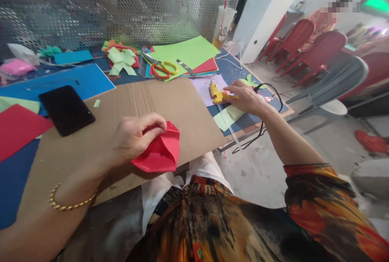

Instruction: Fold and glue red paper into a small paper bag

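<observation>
My left hand [139, 136] pinches the upper edge of a folded red paper piece [162, 152], thumb and fingers closed on it. The paper is hollow and pouch-like, held over the front edge of a cardboard sheet [182, 112]. On the right, my right hand [244, 96] has its fingers curled round the handle of a yellow hot glue gun [216, 93]. The gun is over a lilac paper sheet [199, 88], its nozzle directed away from me. A clear glue stick [231, 130] seems to trail from its back end. Part of the handle is hidden by my hand.
A black phone [67, 110] lies on the cardboard's left side. Behind are scissors [159, 67], green paper [188, 53] and a green paper cutout [121, 61]. A drink cup [223, 25] stands at the back right. A black cable [278, 94] loops beside my right hand.
</observation>
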The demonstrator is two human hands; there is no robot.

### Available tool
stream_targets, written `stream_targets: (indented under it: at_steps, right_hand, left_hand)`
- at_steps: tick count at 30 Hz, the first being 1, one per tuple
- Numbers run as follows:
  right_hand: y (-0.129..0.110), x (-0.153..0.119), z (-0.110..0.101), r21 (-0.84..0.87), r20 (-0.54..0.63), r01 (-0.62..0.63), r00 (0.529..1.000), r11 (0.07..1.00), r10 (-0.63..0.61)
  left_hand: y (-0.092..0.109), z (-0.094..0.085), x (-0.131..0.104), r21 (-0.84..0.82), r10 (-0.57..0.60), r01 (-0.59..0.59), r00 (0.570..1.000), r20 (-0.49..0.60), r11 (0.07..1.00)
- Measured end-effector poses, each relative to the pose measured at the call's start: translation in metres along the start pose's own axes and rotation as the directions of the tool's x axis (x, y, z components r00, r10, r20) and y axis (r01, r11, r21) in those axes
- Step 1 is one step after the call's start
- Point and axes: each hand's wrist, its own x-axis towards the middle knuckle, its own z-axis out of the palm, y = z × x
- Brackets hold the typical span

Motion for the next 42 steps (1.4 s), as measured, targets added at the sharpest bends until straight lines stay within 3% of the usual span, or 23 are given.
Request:
stream_targets:
  at_steps: [2,4,6,9,11,14,19,25,31,35,42]
  right_hand:
    - [-0.022,-0.006,-0.015,0.010,-0.150,0.057,0.987,0.998,-0.055]
    - [-0.055,-0.011,-0.030,0.022,-0.339,0.141,0.932,0.990,-0.125]
    - [-0.091,-0.013,-0.038,0.065,-0.445,0.294,0.864,0.954,-0.236]
    - [-0.134,-0.008,-0.033,0.235,-0.306,0.479,0.863,0.846,-0.403]
    - [-0.148,0.003,-0.019,0.372,-0.164,0.469,0.882,0.801,-0.441]
    - [-0.158,0.025,0.005,0.519,0.012,0.351,0.909,0.779,-0.417]
    - [-0.170,0.045,0.023,0.649,0.195,0.264,0.849,0.714,-0.491]
    - [-0.177,0.042,0.031,0.684,0.176,0.208,0.883,0.699,-0.435]
    - [-0.177,0.035,0.030,0.674,0.189,0.195,0.887,0.713,-0.422]
    - [-0.178,0.029,0.026,0.685,0.221,0.168,0.880,0.709,-0.421]
    - [-0.182,0.026,0.023,0.655,0.210,0.202,0.877,0.728,-0.432]
  left_hand:
    - [0.002,0.000,0.001,-0.021,0.004,-0.004,1.000,-0.013,1.000]
    - [0.004,-0.001,0.001,-0.038,-0.016,0.016,1.000,-0.016,0.999]
    - [0.008,-0.002,0.001,-0.062,-0.062,0.060,0.998,-0.023,0.996]
    - [0.012,-0.002,0.003,-0.120,-0.154,0.147,0.987,-0.049,0.982]
    - [0.012,-0.001,0.004,-0.156,-0.188,0.175,0.980,-0.069,0.972]
    - [0.004,0.002,0.005,-0.190,-0.216,0.195,0.971,-0.100,0.962]
    - [-0.007,0.007,0.004,-0.226,-0.258,0.216,0.950,-0.176,0.950]
    - [-0.001,0.007,0.003,-0.212,-0.296,0.261,0.943,-0.153,0.942]
    - [0.004,0.007,0.002,-0.257,-0.334,0.293,0.933,-0.132,0.921]
    - [0.009,0.006,0.000,-0.330,-0.394,0.363,0.919,-0.030,0.871]
    - [0.017,0.002,0.002,-0.270,-0.353,0.331,0.935,-0.037,0.904]
